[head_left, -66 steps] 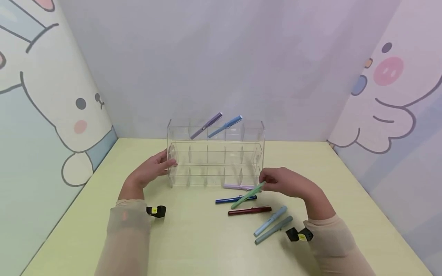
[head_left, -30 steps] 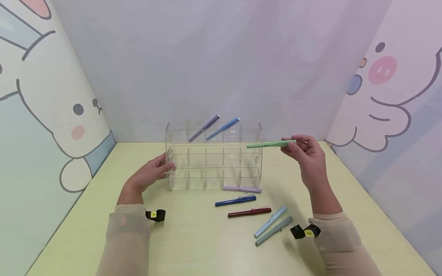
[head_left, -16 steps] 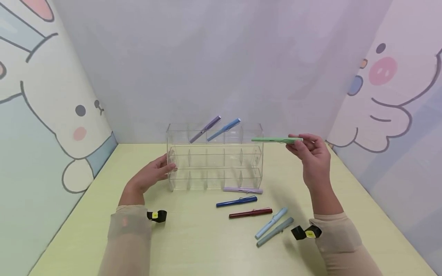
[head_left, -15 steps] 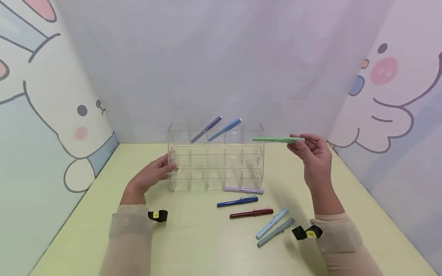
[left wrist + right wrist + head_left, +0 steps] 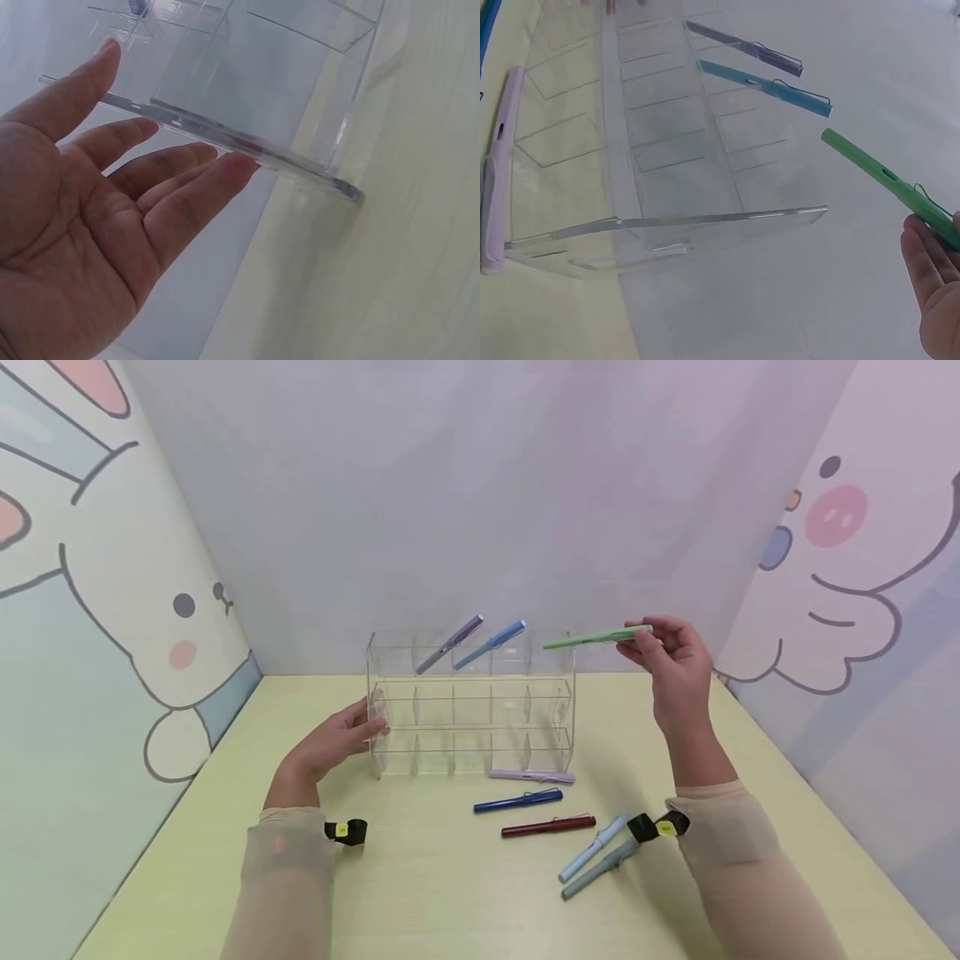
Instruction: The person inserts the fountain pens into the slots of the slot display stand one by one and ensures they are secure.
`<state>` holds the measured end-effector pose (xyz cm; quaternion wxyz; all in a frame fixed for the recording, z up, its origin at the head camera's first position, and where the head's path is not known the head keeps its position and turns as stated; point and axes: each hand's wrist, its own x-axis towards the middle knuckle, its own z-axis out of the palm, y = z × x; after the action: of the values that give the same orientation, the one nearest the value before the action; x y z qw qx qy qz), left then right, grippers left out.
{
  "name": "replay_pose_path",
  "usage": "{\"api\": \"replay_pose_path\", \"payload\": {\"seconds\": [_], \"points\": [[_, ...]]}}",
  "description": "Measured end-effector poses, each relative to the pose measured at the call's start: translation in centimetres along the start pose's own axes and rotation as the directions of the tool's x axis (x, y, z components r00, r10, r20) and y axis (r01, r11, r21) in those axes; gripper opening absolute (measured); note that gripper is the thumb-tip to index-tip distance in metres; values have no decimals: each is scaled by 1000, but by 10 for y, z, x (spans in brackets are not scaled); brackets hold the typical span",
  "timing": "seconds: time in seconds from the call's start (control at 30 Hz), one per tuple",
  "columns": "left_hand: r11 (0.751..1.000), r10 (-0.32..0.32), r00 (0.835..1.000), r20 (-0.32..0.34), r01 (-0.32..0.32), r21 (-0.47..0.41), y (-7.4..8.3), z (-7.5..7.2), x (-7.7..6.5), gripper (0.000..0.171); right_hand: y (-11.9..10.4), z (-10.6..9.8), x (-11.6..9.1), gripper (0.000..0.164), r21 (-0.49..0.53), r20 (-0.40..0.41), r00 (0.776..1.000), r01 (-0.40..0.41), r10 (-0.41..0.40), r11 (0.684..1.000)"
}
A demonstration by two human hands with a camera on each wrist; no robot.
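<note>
My left hand [image 5: 330, 745] holds the left side panel of a clear acrylic pen rack [image 5: 510, 698], its thumb crossing the front edge and the fingers outside. In the left wrist view the fingertips touch that panel. A light green pen [image 5: 596, 637] is pinched by the clip end in my right hand [image 5: 678, 672]. It is raised at the rack's top right, tip pointing left and slightly down. In the right wrist view the green pen [image 5: 885, 176] is apart from the rack. A purple pen [image 5: 450, 644] and a blue pen [image 5: 491, 645] lean in the top tier.
Before the rack lie a lavender pen [image 5: 531, 776], a dark blue pen [image 5: 517, 801], a dark red pen [image 5: 549, 827], a light blue pen [image 5: 591, 850] and a grey-green pen [image 5: 596, 872]. Printed cartoon walls stand left and right, a pale wall [image 5: 480, 510] behind.
My right hand has picked the green pen up from the table and raised it to the rack's top tier, lifting it slightly more in the last half second. The left hand stays on the rack.
</note>
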<state>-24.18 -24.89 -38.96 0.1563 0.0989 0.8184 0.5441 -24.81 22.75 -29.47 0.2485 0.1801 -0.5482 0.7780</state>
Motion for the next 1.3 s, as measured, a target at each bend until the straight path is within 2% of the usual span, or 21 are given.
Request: {"api": "replay_pose_path", "payload": {"seconds": [0.23, 0.43, 0.7, 0.93, 1.13, 1.3], "points": [[1000, 6, 1000, 4, -6, -6, 0, 0, 0, 81, 5, 14, 23, 39, -104, 40, 999, -10, 15, 995], [1000, -9, 1000, -6, 9, -5, 1, 1, 0, 85, 8, 19, 28, 38, -166, 99, 994, -27, 44, 986], [1000, 18, 1000, 2, -18, -5, -4, -1, 3, 72, 12, 25, 32, 36, -256, 135, 983, -85, 123, 963], [1000, 6, 1000, -4, -6, -8, -5, -1, 2, 71, 21, 33, 34, 37, -357, 175, 969, -103, 174, 928], [1000, 0, 1000, -7, 0, -2, -4, 0, 2, 73, 28, 36, 32, 34, -484, 206, 956, -86, 209, 871], [1000, 9, 1000, -6, -9, -6, -3, 0, 2, 74, 32, 38, 32, 34, -548, 221, 948, -75, 231, 833]]}}
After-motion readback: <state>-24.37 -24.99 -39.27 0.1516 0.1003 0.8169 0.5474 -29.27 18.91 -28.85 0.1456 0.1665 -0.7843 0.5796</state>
